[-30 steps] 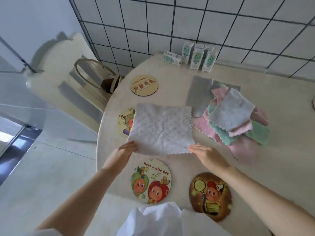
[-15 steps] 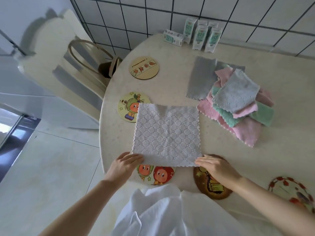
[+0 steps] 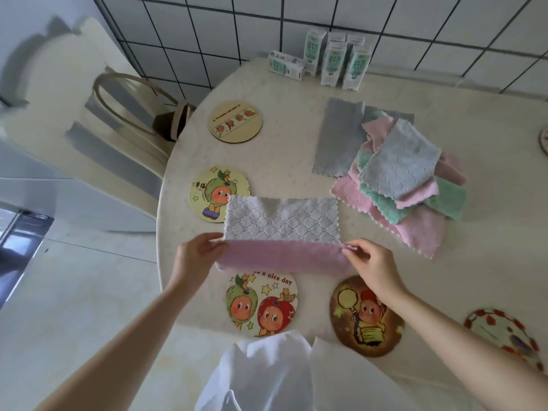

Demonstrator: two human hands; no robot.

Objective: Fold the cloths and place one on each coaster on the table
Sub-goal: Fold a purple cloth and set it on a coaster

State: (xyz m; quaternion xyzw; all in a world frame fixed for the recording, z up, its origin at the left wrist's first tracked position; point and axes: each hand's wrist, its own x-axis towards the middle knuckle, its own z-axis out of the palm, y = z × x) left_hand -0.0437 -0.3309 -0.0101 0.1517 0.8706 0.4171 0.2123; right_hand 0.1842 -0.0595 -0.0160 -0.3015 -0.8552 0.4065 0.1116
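Pink-backed cloth (image 3: pixel 281 229): left hand (image 3: pixel 192 259) and right hand (image 3: pixel 376 271) seemingly pinch its corners.

White tiled wall (image 3: pixel 225 34) w/ dark grout, cream chair (image 3: pixel 56 93) at left, round pale table (image 3: pixel 284 149); light floor tiles (image 3: pixel 77 298)

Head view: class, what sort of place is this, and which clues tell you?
Probably a home kitchen or dining corner: a white tiled wall, a rounded table with a chair beside it, and drink cartons by the wall.
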